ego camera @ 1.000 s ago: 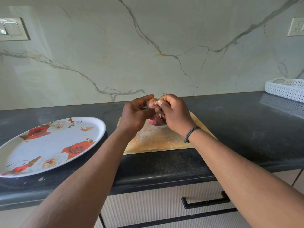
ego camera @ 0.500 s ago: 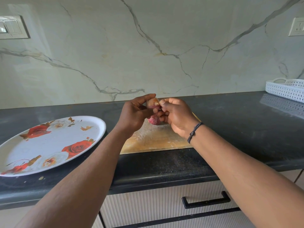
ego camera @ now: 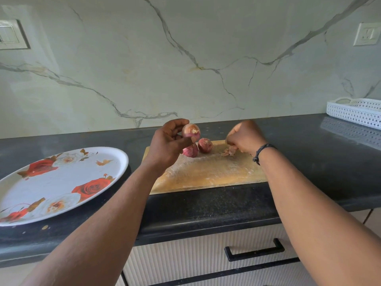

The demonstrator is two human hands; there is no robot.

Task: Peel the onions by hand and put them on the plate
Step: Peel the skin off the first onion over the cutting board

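Nearest me, below the wooden chopping board (ego camera: 208, 174), I see a ribbed cream drawer front (ego camera: 185, 256) with a flat black bar handle (ego camera: 254, 251), under the rounded lip of a speckled black stone counter (ego camera: 206, 209). The board lies flush with that lip, pale and scuffed, its near edge straight. Left of the board, just apart from it, sits the oval plate (ego camera: 115, 162), glossy white with red rose prints; nothing peeled lies on it.

Over the board's far left corner my left hand (ego camera: 168, 145) grips one small red onion (ego camera: 190, 130) between thumb and curled fingers, root tuft facing me, papery skin tan on top and purple beneath. Two more red onions rest on the board behind that hand: one (ego camera: 190, 151) partly hidden by it, one (ego camera: 205, 145) just to its right, nearly touching. Over the board's far right part my right hand (ego camera: 245, 138) is clenched, pinching a scrap of dry onion skin (ego camera: 229, 151) (blurred, so I cannot tell how much). A dark cord bracelet (ego camera: 261, 151) circles that wrist.

Far right of the board stands a white perforated tray (ego camera: 354, 114). Behind everything rises a grey-veined marble backsplash (ego camera: 185, 58) with a switch plate (ego camera: 12, 35) and a socket (ego camera: 368, 34); no writing is readable.
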